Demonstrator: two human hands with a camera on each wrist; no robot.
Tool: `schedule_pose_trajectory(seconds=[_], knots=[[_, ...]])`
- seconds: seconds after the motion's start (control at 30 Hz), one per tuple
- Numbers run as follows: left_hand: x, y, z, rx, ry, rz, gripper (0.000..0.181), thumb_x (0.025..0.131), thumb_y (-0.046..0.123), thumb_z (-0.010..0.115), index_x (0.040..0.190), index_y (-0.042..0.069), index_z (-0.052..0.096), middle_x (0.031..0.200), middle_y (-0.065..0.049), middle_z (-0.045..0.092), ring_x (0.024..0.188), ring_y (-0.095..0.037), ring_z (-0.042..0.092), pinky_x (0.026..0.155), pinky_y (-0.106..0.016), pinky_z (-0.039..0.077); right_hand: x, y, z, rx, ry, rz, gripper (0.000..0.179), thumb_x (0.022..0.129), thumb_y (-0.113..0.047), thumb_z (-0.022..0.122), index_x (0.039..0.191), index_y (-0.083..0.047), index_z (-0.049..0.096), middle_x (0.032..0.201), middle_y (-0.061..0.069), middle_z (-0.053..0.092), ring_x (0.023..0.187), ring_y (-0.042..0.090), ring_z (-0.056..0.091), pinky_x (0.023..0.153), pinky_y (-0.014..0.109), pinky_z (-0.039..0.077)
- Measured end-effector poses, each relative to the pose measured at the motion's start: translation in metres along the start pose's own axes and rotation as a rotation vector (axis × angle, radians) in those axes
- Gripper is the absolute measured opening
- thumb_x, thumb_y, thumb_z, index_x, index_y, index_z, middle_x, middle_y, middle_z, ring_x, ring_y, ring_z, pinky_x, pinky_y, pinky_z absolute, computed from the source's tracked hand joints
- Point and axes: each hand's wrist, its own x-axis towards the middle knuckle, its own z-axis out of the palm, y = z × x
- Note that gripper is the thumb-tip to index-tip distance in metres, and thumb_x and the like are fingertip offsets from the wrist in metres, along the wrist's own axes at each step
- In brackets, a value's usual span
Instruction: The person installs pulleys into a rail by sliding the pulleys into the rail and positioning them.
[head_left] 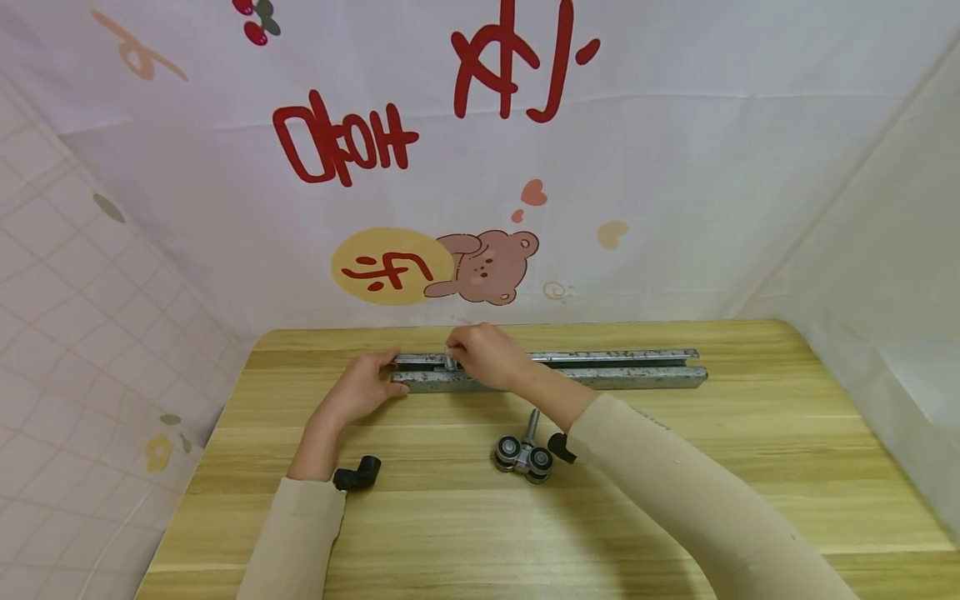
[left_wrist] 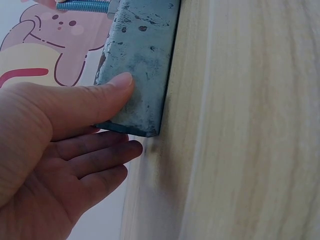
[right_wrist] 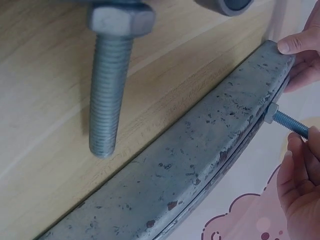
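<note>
A long metal channel rail (head_left: pixel 630 379), spotted with rust, lies across the back of the table with its slot facing up. My left hand (head_left: pixel 358 385) holds its left end, the thumb (left_wrist: pixel 112 95) on the near wall and the fingers round the end and far side. A threaded bolt (right_wrist: pixel 290 123) with a nut stands up out of the slot near that end. With its fingertips, my right hand (head_left: pixel 489 357) pinches the bolt; whatever the bolt carries inside the rail is hidden. A loose roller trolley (head_left: pixel 522 457) with black-rimmed wheels and its own bolt lies nearer to me.
The wooden table (head_left: pixel 450 533) meets a white printed cloth (head_left: pixel 675 167) just behind the rail. Similar cloth walls rise on the left and right. A black wrist camera (head_left: pixel 358 473) juts from the left sleeve, another (head_left: pixel 561 447) from the right one.
</note>
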Motion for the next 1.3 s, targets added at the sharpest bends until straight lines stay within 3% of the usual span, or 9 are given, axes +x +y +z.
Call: schedule_pose_trajectory(seconds=[0.17, 0.3, 0.57, 1.0, 1.3], knots=[[-0.001, 0.001, 0.000, -0.009, -0.001, -0.001, 0.076, 0.097, 0.014, 0.077, 0.159, -0.006, 0.037, 0.156, -0.026, 0.047, 0.143, -0.042, 0.046, 0.111, -0.056, 0.045, 0.000, 0.000, 0.002, -0.014, 0.004, -0.003, 0.014, 0.105, -0.009, 0.065, 0.109, -0.001, 0.076, 0.093, 0.007, 0.074, 0.071, 0.012, 0.064, 0.070, 0.028, 0.054], [0.000, 0.002, 0.000, -0.009, 0.003, 0.004, 0.076, 0.097, 0.014, 0.077, 0.159, -0.006, 0.038, 0.155, -0.027, 0.048, 0.142, -0.042, 0.047, 0.111, -0.056, 0.045, -0.002, 0.000, -0.001, -0.051, -0.029, 0.009, 0.019, 0.106, -0.013, 0.065, 0.117, 0.000, 0.073, 0.094, 0.007, 0.074, 0.070, 0.013, 0.065, 0.069, 0.031, 0.055], [-0.001, 0.001, 0.003, -0.001, 0.006, -0.002, 0.076, 0.097, 0.014, 0.078, 0.159, -0.005, 0.038, 0.155, -0.027, 0.049, 0.142, -0.043, 0.048, 0.109, -0.056, 0.046, -0.019, -0.003, -0.026, -0.074, -0.020, 0.008, 0.030, 0.106, -0.018, 0.065, 0.129, 0.000, 0.070, 0.108, 0.011, 0.076, 0.085, 0.019, 0.072, 0.076, 0.034, 0.059], [-0.001, 0.000, 0.003, 0.006, 0.017, 0.007, 0.075, 0.096, 0.012, 0.078, 0.158, -0.007, 0.039, 0.154, -0.028, 0.049, 0.142, -0.044, 0.047, 0.110, -0.057, 0.045, -0.065, 0.010, -0.061, -0.076, 0.099, -0.040, 0.027, 0.101, -0.013, 0.071, 0.125, 0.000, 0.071, 0.119, 0.015, 0.074, 0.093, 0.024, 0.072, 0.078, 0.039, 0.060], [-0.002, 0.000, 0.002, 0.004, 0.026, 0.005, 0.074, 0.097, 0.012, 0.077, 0.157, -0.008, 0.040, 0.153, -0.029, 0.050, 0.141, -0.043, 0.048, 0.110, -0.057, 0.045, -0.114, 0.023, -0.077, -0.129, 0.161, -0.030, 0.035, 0.100, -0.023, 0.074, 0.129, -0.003, 0.069, 0.126, 0.013, 0.071, 0.102, 0.028, 0.072, 0.085, 0.046, 0.059]])
